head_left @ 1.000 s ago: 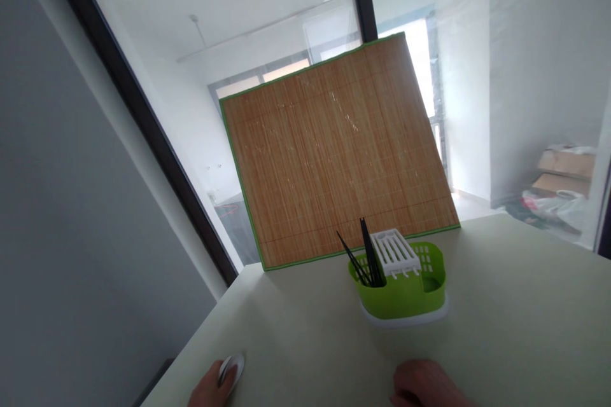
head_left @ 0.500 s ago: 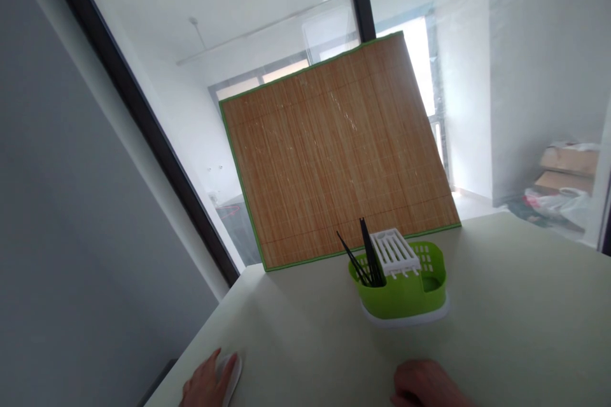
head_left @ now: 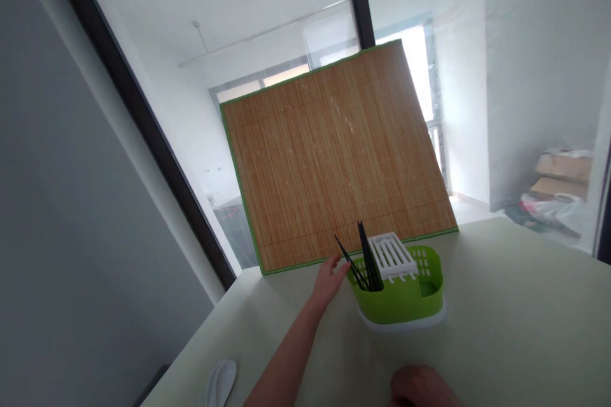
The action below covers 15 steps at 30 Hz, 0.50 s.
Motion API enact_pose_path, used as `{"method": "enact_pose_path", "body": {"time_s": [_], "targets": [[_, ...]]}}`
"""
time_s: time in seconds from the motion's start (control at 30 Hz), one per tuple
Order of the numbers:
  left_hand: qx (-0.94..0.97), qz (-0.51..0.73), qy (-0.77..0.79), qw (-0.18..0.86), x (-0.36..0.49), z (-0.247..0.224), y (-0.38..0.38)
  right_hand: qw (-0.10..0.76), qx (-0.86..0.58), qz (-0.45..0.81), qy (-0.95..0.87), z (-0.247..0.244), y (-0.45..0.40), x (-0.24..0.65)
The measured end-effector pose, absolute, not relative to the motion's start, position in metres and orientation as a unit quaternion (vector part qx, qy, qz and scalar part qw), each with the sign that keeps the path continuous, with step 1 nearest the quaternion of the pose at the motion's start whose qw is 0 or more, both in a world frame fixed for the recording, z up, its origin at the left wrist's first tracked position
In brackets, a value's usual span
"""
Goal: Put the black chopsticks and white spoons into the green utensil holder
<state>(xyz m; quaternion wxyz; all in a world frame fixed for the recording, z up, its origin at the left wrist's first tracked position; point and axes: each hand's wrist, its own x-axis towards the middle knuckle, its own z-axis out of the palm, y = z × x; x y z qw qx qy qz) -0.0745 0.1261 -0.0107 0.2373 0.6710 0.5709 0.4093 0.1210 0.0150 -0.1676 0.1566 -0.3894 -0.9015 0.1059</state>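
Head view. Pale table (head_left: pixel 506 318), set before a glass wall (head_left: pixel 267 0); one bamboo mat (head_left: pixel 329 159), green-trimmed, upright along the far edge. One green basket (head_left: pixel 405 308) on a white base, near the far edge, holding black chopsticks (head_left: pixel 370 267) at its left end and a white rack (head_left: pixel 394 255) on top. White spoons (head_left: pixel 222 381), near the left edge. Left hand (head_left: pixel 330 281): fingers apart, at the basket's left end beside the chopsticks; contact cannot be told. Right hand (head_left: pixel 420 386): fingers curled together, toward the near edge.
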Motion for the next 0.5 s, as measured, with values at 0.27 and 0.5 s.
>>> {"method": "enact_pose_path", "body": {"time_s": [0.27,0.5], "targets": [[0.704,0.385,0.499,0.328,-0.021,0.001,0.169,0.122,-0.398,0.112,-0.902,-0.173,0.023,0.115],[0.7,0.378,0.493,0.352,-0.016,-0.007,0.184,0.134,-0.392,0.113,-0.903,-0.176,0.021,0.114]]}}
